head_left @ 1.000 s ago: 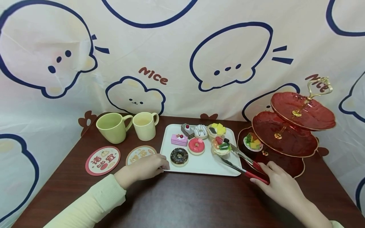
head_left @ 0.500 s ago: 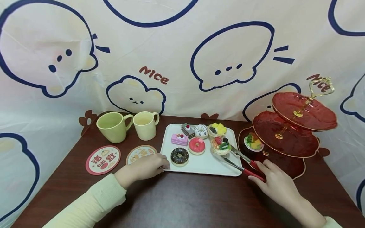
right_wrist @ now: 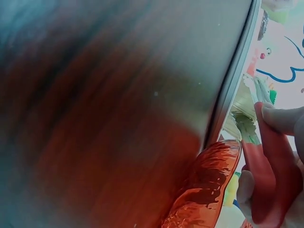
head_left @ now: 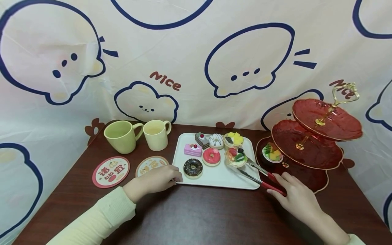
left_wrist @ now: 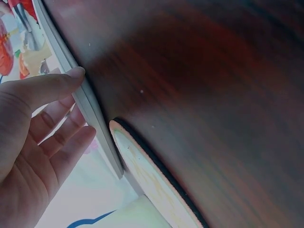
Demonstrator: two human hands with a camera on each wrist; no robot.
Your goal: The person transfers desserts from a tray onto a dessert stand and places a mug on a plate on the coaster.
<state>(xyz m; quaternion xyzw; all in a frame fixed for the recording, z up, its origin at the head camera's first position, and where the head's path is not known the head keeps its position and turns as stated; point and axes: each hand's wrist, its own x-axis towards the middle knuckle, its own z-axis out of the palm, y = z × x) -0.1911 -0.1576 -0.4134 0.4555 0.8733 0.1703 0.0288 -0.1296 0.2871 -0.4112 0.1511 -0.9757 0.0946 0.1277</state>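
Note:
At the white tray's (head_left: pixel 214 179) near left corner, my left hand (head_left: pixel 160 178) pinches the rim; in the left wrist view its thumb (left_wrist: pixel 57 85) and fingers lie on either side. My right hand (head_left: pixel 301 197) holds red-handled metal tongs (head_left: pixel 273 188). Their spread tips stand on either side of a fruit tart (head_left: pixel 235 158) with strawberry and green slices, at the tray's right part. Also on the tray are a chocolate donut (head_left: pixel 193 168), a pink donut (head_left: pixel 211 157), a white striped donut (head_left: pixel 215 141), a purple cake slice (head_left: pixel 193 150), a dark cake slice (head_left: pixel 201 140) and a yellow fruit tart (head_left: pixel 233 139).
A red three-tier stand (head_left: pixel 306 149) rises at the right, its bottom plate bearing another fruit tart (head_left: pixel 272 153) close beside the tray. At the left are a green mug (head_left: pixel 120 137), a cream mug (head_left: pixel 155 137) and two round coasters (head_left: pixel 111 172). A patterned cloth hangs behind.
The tongs and right hand have shifted slightly left, and the strawberry-topped tart between the tips has moved a little left. My left hand stays at the tray's corner.

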